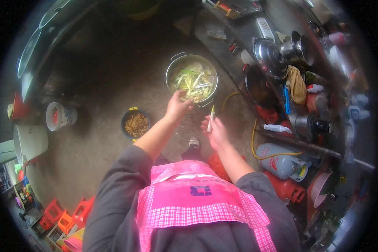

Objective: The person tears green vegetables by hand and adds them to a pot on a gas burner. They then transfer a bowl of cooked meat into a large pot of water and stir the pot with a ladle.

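Note:
A two-handled metal pot [167, 78] stands before me, holding pale green and whitish vegetable pieces [193, 80]. Over its near rim reaches my left hand [180, 105], fingers apart, with nothing visible in it. My right hand [216, 129], lower and to the right of the pot, grips a slim white piece with a yellow-green tip [211, 119]. It looks like a vegetable stalk, pointing up and away from me. Left of my left forearm, a dark round basin [123, 123] with yellow handles contains brown crumbly lumps [136, 125].
On the right, a cluttered counter carries a shiny metal lid [267, 58] and a brown cloth [296, 84]. A yellow hose [254, 138] runs to a grey gas cylinder [278, 159], beside a red cylinder [283, 187]. A white bucket [53, 116] and red stools [53, 211] stand left.

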### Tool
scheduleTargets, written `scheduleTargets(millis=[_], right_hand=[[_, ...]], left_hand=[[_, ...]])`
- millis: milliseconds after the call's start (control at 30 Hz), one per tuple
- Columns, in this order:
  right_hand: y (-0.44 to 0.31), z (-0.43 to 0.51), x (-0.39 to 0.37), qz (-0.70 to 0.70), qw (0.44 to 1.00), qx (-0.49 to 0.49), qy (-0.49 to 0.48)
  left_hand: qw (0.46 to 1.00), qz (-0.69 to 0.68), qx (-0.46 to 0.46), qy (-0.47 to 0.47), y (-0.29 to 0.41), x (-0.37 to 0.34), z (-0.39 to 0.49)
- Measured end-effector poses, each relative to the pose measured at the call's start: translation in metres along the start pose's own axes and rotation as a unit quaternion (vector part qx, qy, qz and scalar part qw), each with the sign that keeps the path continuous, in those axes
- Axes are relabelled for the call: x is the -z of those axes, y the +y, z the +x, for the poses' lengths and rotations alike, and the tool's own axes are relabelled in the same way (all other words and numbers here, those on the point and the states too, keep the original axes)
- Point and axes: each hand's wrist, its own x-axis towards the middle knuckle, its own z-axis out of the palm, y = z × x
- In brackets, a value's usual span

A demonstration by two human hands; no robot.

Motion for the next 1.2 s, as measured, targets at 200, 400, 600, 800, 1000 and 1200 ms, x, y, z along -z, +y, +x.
scheduleTargets(millis=[200, 400, 600, 800, 1000, 1200], right_hand=[[0.004, -0.002, -0.017, 0.006, 0.995, 0.084, -0.059], [0.008, -0.013, -0.045, -0.019, 0.988, 0.058, -0.144], [0.009, -0.017, -0.060, -0.184, 0.972, 0.114, -0.096], [0.006, -0.021, -0.061, -0.277, 0.945, 0.089, -0.148], [0.018, -0.019, -0.062, -0.274, 0.949, 0.083, -0.134], [0.025, -0.014, -0.060, -0.261, 0.952, 0.121, -0.103]], left_hand=[[0.985, 0.061, 0.055, -0.149, -0.021, -0.002, -0.056], [0.990, -0.002, 0.050, -0.135, -0.023, 0.009, -0.064], [0.994, 0.069, 0.023, -0.080, -0.027, 0.038, -0.077], [0.981, 0.190, -0.031, -0.026, -0.025, 0.048, -0.094], [0.973, 0.224, -0.060, 0.001, -0.023, 0.048, -0.105], [0.958, 0.269, -0.094, 0.032, -0.025, 0.039, -0.104]])
